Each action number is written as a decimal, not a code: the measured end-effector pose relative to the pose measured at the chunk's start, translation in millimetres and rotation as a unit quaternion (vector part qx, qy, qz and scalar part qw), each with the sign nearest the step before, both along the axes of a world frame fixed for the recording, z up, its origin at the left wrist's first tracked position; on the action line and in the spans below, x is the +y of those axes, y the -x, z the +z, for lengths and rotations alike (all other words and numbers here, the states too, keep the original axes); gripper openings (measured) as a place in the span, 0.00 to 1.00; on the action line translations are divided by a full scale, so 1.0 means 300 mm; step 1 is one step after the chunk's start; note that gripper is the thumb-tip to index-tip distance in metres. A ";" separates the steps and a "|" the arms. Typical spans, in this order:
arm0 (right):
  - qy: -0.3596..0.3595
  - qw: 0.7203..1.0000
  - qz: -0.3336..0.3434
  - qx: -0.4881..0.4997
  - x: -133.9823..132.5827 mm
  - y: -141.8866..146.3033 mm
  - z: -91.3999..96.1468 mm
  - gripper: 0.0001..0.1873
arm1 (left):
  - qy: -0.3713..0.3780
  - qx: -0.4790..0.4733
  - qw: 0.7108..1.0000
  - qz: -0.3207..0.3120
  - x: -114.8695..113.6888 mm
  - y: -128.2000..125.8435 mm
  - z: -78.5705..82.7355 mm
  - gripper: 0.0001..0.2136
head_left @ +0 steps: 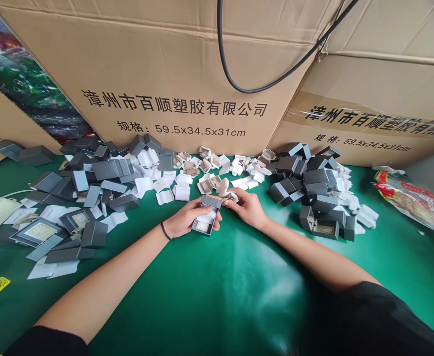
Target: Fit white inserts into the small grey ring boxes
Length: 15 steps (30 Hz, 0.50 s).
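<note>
My left hand (185,217) is closed around a small dark grey box (205,210), held tilted above the table. Its interior faces up. White paper lies across the middle, and a pale printed or gold-toned patch shows in its lower part. Just to the right, my right hand (250,207) pinches a small off-white folded insert (231,197) between thumb and fingers, near the box's upper edge. Part of that insert is hidden by the fingers. Behind both hands lies a loose heap of similar white and beige inserts (209,184).
Dark grey boxes and white papers are piled on the left (108,170) and right (319,183) of the green table (187,296). Large cardboard cartons (172,64) wall off the back. A black cable (246,91) hangs in front. A plastic food packet (413,200) lies far right.
</note>
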State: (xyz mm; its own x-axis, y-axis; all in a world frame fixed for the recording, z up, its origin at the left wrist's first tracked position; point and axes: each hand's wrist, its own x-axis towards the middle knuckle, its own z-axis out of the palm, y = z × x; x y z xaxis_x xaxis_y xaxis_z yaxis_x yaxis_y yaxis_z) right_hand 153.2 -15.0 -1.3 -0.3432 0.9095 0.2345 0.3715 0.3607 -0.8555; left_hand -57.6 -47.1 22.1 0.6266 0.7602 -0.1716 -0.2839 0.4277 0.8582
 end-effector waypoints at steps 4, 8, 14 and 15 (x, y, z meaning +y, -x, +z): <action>-0.009 1.000 -0.008 -0.008 -0.004 0.001 0.000 0.16 | 0.005 -0.004 1.000 0.004 0.003 0.002 -0.008 0.19; -0.006 1.000 -0.008 -0.013 -0.009 0.003 0.006 0.15 | 0.012 -0.009 1.000 0.014 0.005 0.004 -0.016 0.19; 0.009 1.000 0.000 0.005 -0.009 0.006 0.019 0.14 | 0.009 -0.018 1.000 0.022 0.005 0.006 -0.021 0.20; 0.013 1.000 0.004 0.007 -0.009 0.006 0.021 0.14 | 0.009 -0.021 1.000 0.020 0.005 0.007 -0.021 0.20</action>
